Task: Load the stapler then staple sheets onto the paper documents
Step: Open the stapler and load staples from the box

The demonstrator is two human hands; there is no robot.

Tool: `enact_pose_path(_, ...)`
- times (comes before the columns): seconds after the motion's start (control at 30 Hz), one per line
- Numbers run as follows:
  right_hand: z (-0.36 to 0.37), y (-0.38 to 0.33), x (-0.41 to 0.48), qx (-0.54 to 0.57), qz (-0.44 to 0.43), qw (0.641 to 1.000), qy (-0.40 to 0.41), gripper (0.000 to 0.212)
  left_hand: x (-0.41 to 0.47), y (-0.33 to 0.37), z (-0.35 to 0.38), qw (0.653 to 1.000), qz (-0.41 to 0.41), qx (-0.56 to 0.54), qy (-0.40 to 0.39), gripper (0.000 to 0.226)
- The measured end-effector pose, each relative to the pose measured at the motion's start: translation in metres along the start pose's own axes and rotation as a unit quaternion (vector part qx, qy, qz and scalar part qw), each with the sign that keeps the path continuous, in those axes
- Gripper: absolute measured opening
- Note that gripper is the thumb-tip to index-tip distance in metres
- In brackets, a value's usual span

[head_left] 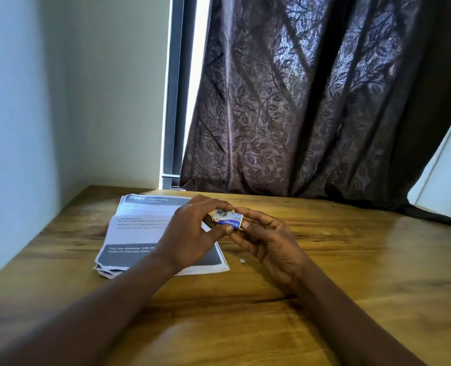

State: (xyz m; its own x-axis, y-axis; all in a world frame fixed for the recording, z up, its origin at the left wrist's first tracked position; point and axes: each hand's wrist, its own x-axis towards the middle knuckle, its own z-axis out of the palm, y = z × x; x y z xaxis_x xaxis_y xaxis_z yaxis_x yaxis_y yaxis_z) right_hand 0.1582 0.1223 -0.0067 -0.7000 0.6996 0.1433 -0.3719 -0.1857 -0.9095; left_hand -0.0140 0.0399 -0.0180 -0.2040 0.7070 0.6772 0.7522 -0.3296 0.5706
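Holding the small staple box (228,220) up off the table (351,260) btwn both hands, prob. so its end can be worked open w/ fingertips; still the loading stage, I'd judge. Left hand (190,233) arches over the box's left end, fingers curled on top, thumb below. Right hand (269,244) pinches the other end, its other fingers loosely curled beneath. Hands close together, both clamped on the box. Paper documents (139,228) lie stacked flat at left, ready for stapling. A tiny pale bit (242,260) sits on the wood nr the right hand. Stapler: not in view.
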Motion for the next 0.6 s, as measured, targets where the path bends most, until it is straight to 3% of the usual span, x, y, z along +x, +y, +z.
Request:
enact_pose_path(0.27, -0.009, -0.001, -0.008, 0.046, 0.04, 0.998, 0.014, 0.036, -0.005, 0.005, 0.006, 1.0, -0.023, 0.003, 0.003, 0.043)
enact_pose_path(0.6, -0.013, 0.001, -0.014, 0.071, 0.037, 0.996, 0.029, 0.038, -0.005, 0.008, 0.005, 0.988, -0.097, -0.117, -0.026, 0.042)
